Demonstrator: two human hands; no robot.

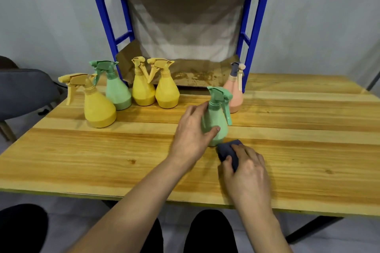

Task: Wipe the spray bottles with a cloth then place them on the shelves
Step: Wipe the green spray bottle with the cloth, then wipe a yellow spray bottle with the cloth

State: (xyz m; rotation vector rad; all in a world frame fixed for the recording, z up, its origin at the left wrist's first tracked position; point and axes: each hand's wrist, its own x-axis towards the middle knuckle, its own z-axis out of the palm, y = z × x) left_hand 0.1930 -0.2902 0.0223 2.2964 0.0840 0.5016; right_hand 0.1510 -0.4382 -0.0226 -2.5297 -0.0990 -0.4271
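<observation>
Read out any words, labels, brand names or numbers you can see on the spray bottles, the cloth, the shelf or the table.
No readable text anywhere.
The green spray bottle in the left hand and the other bottles have plain, unlabelled bodies.
The cloth in the right hand, the cardboard and the shelf frame bear no print.

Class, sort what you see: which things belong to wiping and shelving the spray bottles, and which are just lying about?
Job: green plastic spray bottle held by left hand; dark grey cloth in right hand; three yellow spray bottles, second green bottle, pink bottle; blue metal shelf rack.
Lying about: grey fabric chair; worn cardboard sheet on the shelf.
</observation>
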